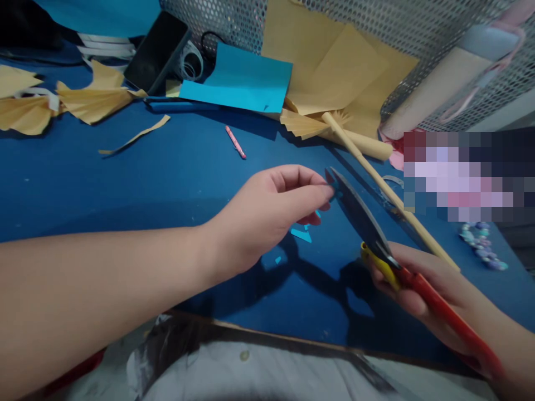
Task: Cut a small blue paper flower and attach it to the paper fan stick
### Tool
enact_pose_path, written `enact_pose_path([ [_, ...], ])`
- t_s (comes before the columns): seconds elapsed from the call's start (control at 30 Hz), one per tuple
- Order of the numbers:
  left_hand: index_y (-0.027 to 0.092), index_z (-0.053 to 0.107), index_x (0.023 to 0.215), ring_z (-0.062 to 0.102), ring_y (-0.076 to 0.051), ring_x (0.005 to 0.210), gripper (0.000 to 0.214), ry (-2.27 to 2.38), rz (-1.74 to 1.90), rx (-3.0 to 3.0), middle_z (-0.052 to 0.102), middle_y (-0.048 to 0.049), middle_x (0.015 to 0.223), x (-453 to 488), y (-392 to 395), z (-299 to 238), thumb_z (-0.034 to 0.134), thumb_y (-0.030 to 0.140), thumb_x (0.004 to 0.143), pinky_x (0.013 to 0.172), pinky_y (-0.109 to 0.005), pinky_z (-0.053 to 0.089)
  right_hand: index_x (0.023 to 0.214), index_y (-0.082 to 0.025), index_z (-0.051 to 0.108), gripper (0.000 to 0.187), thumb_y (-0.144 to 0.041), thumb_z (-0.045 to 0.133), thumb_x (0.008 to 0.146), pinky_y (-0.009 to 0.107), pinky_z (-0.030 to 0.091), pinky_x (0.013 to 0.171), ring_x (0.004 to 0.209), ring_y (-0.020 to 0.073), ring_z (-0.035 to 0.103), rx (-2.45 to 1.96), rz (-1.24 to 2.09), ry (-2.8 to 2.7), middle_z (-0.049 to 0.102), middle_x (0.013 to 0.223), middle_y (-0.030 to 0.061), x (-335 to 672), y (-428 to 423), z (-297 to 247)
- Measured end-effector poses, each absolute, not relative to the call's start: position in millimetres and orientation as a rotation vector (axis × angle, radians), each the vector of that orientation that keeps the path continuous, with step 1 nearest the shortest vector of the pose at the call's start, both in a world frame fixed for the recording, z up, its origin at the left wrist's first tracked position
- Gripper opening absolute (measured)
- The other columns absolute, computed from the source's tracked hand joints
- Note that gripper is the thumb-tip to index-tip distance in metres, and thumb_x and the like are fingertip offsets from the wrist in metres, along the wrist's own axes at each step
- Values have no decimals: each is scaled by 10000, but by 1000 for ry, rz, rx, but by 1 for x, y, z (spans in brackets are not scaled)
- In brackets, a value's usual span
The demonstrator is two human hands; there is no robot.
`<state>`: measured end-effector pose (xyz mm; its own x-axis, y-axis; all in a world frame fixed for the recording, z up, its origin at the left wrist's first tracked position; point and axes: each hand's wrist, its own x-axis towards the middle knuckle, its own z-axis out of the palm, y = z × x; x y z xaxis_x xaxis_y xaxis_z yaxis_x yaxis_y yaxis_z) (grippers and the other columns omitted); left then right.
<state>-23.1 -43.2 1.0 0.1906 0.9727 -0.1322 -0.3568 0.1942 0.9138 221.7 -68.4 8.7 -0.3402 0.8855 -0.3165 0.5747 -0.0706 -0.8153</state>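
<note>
Head view: the right hand [422, 284] has its grip closed around red-and-yellow-handled scissors [363, 223], blades pointing up and left. The left hand [267, 217] sits just beside the blade tips, its fingers [321, 192] curled into a pinch; whether they hold anything is too small to tell. Blue paper scraps [301, 235] lie just left of the blades on a blue surface [125, 189]. Beyond the scissors lie a wooden stick [388, 189], a pink pen [235, 142] and pleated tan paper [96, 100].
</note>
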Motion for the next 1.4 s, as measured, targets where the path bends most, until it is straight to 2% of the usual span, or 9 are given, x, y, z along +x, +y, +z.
enact_pose_path([
  [0.1, 161, 641, 768, 597, -63, 662, 117, 882, 1108, 894, 629, 41, 708, -24, -43, 1, 700, 213, 853, 656, -182, 502, 688, -204, 528, 709, -901, 628, 606, 254, 222, 528, 578, 115, 298, -1526, 1366, -1937, 405, 637, -40, 227, -66, 5],
  [0.3, 172, 626, 765, 595, -70, 679, 114, 894, 1104, 905, 612, 40, 726, -24, -43, -1, 696, 210, 847, 668, -189, 494, 733, -216, 550, 592, -804, 578, 788, 246, 284, 492, 563, 121, 351, -1316, 1293, -2171, 443, 651, -26, 236, -59, -1],
  [0.53, 173, 628, 744, 602, -77, 680, 132, 894, 1105, 908, 625, 34, 720, -24, -43, 0, 704, 229, 837, 679, -198, 494, 685, -197, 535, 686, -874, 638, 651, 256, 248, 510, 572, 113, 321, -1481, 1312, -1978, 420, 640, -29, 228, -64, 4],
  [0.7, 173, 632, 738, 603, -88, 672, 122, 899, 1118, 893, 633, 27, 711, -24, -43, 1, 702, 221, 825, 676, -214, 492, 704, -195, 558, 667, -853, 659, 657, 248, 256, 483, 546, 108, 345, -1397, 1370, -2029, 450, 630, -27, 234, -60, 0],
  [0.87, 174, 627, 749, 601, -91, 688, 139, 904, 1143, 899, 637, 27, 724, -25, -42, 1, 710, 246, 835, 684, -217, 494, 681, -188, 534, 730, -903, 645, 589, 253, 267, 526, 583, 110, 341, -1535, 1327, -1954, 434, 644, -29, 227, -65, 7],
  [1.17, 178, 641, 768, 590, -79, 694, 151, 906, 1216, 906, 647, 27, 752, -25, -43, 1, 731, 275, 840, 665, -189, 483, 700, -195, 556, 635, -822, 658, 698, 241, 256, 463, 529, 104, 350, -1347, 1384, -2036, 449, 617, -28, 237, -60, -3],
  [1.4, 184, 634, 766, 598, -99, 706, 175, 906, 1162, 902, 662, 16, 763, -25, -44, 1, 756, 302, 812, 681, -220, 485, 661, -190, 531, 718, -894, 657, 588, 260, 218, 523, 563, 108, 313, -1527, 1330, -1924, 422, 615, -32, 227, -66, 7],
])
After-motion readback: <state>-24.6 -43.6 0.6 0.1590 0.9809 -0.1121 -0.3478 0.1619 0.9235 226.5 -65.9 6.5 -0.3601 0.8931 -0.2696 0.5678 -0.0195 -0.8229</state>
